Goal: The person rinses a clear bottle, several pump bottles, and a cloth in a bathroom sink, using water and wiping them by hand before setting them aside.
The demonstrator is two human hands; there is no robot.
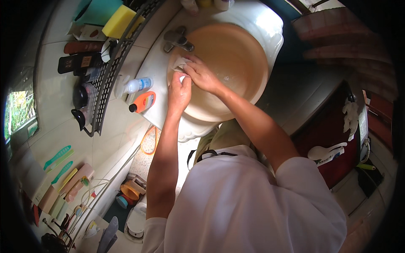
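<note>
A large tan plastic basin (227, 72) sits in a white ceramic washbasin (190, 128), with some water in it. Over the basin's left side, just below the metal faucet (177, 41), both of my hands hold a wet white cloth (180, 64). My left hand (180, 93) has its thumb and fingers closed on the cloth's lower part, a bit of white showing between them. My right hand (202, 73) grips the cloth's upper part, its fingers touching the left hand's fingertips. The full shape of the cloth is hidden by the fingers.
An orange bottle with a black cap (144, 101) and a white spray bottle (137, 85) lie left of my hands. A dark perforated rack (109, 69) on the tiled wall holds several bottles and a yellow sponge (119, 21). More containers stand at the washbasin's top edge.
</note>
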